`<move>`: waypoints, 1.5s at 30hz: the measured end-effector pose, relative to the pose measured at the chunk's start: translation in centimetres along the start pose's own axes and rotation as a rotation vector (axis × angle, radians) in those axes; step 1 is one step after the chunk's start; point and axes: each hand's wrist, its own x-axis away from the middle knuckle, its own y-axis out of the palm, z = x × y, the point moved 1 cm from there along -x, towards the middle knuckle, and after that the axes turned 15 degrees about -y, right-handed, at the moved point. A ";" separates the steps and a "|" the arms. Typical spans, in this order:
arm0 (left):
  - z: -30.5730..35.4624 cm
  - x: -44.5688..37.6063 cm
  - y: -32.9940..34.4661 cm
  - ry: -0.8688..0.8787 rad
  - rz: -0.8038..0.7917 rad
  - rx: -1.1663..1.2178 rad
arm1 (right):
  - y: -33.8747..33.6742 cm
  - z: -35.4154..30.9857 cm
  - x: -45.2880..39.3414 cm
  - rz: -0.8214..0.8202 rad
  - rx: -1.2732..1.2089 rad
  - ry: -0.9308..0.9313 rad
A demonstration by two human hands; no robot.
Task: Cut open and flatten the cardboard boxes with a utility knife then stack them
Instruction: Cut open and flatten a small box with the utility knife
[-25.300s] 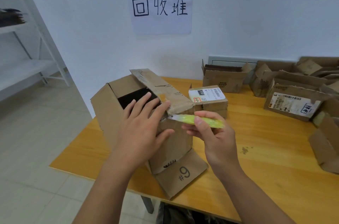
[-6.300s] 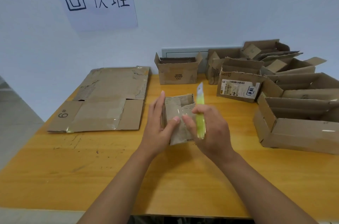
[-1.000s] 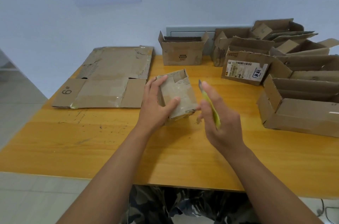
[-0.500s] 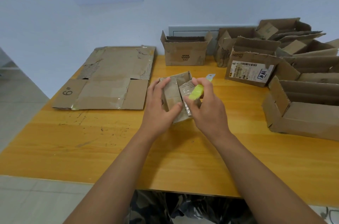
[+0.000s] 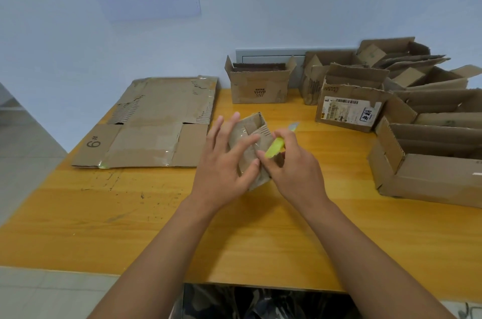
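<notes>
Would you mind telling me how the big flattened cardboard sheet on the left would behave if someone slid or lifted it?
The flattened cardboard sheet lies flat on the wooden table, so it would probably slide easily. Lifted by one edge, it would likely sag or fold along its visible creases. It looks thin, so it is probably light for its size.

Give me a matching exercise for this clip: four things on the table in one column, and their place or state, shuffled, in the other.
Things:
1. flattened box marked 6#
2. small taped box
3. utility knife
4. box with the shipping label

Place or state:
A. between both hands, above the table's middle
B. lying flat at the table's left
C. standing open at the right, label facing the camera
D. in the grip of the right hand, blade pointing away

Pairs: 1-B, 2-A, 3-D, 4-C
</notes>
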 end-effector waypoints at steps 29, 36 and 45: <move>0.6 -2.0 -2.1 -0.609 -0.293 0.167 | -1.4 0.9 -1.0 -0.205 -0.190 0.023; 1.2 -4.1 -3.7 -0.390 -0.284 -0.218 | -0.3 1.3 0.1 -0.097 -0.183 -0.050; 3.2 -7.4 -2.3 -0.184 -0.531 -0.410 | -0.1 1.9 1.7 0.013 0.017 -0.198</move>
